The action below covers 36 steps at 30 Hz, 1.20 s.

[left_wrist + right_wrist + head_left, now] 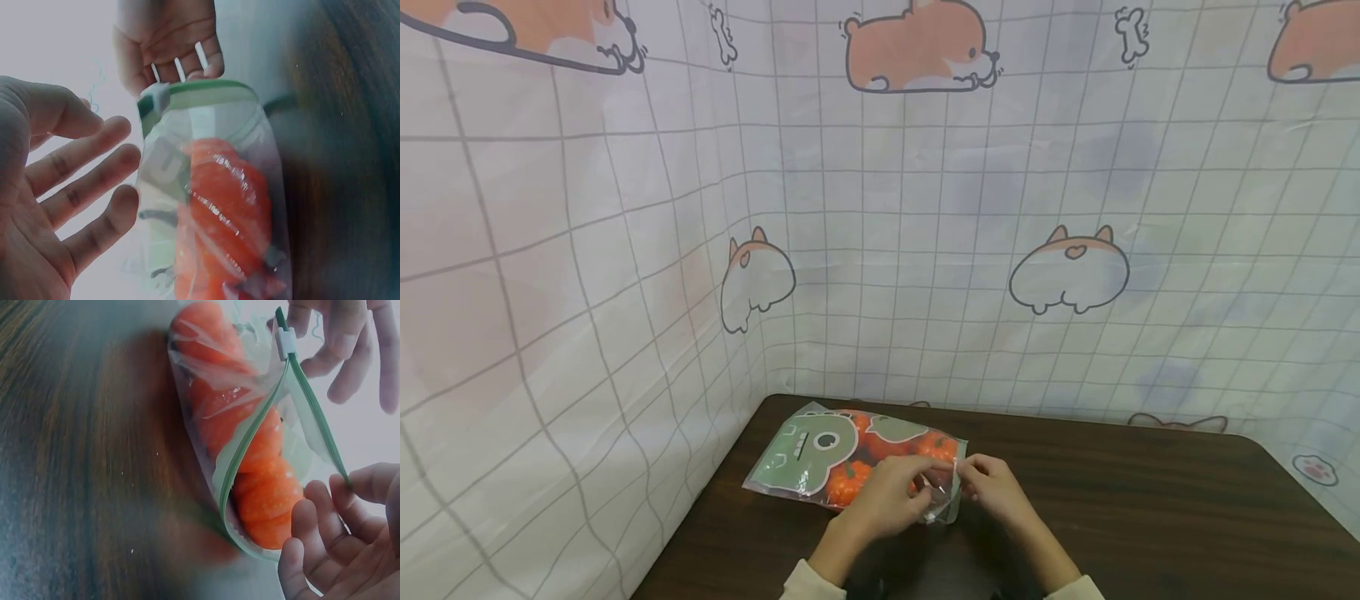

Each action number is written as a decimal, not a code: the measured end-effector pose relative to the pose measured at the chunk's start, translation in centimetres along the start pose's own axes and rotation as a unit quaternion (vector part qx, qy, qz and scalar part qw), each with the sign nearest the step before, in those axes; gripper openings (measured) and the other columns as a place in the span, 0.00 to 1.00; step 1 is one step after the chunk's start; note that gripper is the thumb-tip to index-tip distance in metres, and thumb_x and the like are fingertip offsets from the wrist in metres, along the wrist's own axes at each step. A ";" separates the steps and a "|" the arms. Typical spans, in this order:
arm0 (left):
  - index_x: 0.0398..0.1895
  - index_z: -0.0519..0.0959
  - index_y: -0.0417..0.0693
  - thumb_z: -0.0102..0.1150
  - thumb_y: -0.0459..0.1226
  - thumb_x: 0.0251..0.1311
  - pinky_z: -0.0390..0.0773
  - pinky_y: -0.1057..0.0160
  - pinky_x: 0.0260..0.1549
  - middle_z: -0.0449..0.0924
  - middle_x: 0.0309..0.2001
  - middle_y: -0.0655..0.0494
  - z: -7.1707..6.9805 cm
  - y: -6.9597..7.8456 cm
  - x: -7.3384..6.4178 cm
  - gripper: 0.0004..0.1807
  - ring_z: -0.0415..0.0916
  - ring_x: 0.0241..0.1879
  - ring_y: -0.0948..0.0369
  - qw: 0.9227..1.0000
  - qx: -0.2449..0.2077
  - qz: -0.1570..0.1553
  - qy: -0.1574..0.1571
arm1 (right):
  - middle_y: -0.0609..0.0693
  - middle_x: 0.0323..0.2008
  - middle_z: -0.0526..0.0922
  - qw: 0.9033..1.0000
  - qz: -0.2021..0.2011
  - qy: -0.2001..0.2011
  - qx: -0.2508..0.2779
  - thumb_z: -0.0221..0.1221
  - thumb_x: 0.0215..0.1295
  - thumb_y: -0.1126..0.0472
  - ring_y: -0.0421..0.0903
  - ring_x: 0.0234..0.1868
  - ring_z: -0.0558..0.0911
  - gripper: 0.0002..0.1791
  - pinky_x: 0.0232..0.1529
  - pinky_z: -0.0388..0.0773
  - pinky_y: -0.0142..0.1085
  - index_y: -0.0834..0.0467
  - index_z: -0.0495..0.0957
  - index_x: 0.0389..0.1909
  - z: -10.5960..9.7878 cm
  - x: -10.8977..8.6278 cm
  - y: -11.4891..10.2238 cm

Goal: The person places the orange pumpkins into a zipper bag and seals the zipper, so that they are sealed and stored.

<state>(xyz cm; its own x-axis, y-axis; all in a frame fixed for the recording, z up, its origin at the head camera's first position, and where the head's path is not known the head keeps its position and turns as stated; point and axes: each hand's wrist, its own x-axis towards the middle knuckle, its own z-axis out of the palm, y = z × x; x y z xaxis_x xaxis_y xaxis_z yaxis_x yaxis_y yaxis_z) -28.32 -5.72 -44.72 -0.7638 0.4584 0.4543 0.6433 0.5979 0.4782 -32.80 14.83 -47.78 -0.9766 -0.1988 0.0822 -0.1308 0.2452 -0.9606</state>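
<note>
A clear zip bag (pixel 827 442) with a printed green one-eyed monster lies on the table. Several small orange pumpkins (pixel 265 500) show inside it. Its green zip mouth is parted in the right wrist view, and a white slider (pixel 286 342) sits at one end. My right hand (pixel 996 487) pinches the rim of the mouth between thumb and index finger; its other fingers are loosely bent. My left hand (pixel 887 496) reaches over the bag close to the mouth. In the left wrist view its fingers (pixel 94 187) are spread and loosely bent beside the bag, gripping nothing.
The dark wooden table (pixel 1120 500) extends to the right of the bag. A white cloth (pixel 925 192) with a grid and cartoon dogs hangs behind the table and along its left side.
</note>
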 end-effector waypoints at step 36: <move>0.29 0.87 0.66 0.74 0.49 0.52 0.63 0.69 0.33 0.71 0.33 0.67 1.3 -0.2 -0.2 0.05 0.67 0.37 0.66 0.971 0.233 0.040 0.021 | 0.53 0.33 0.80 0.988 -0.076 -0.030 -0.130 0.60 0.72 0.61 0.42 0.31 0.79 0.10 0.32 0.77 0.32 0.62 0.74 0.46 -4.6 -2.2 -0.4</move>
<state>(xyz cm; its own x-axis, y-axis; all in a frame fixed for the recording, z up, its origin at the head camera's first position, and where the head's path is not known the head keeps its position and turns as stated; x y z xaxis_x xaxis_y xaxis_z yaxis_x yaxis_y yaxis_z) -28.37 -5.04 -45.83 -0.7038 0.4942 0.5104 0.5991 0.7989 0.0527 -31.34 19.55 -46.40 -0.9318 -0.3051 0.1965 -0.3214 0.4422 -0.8374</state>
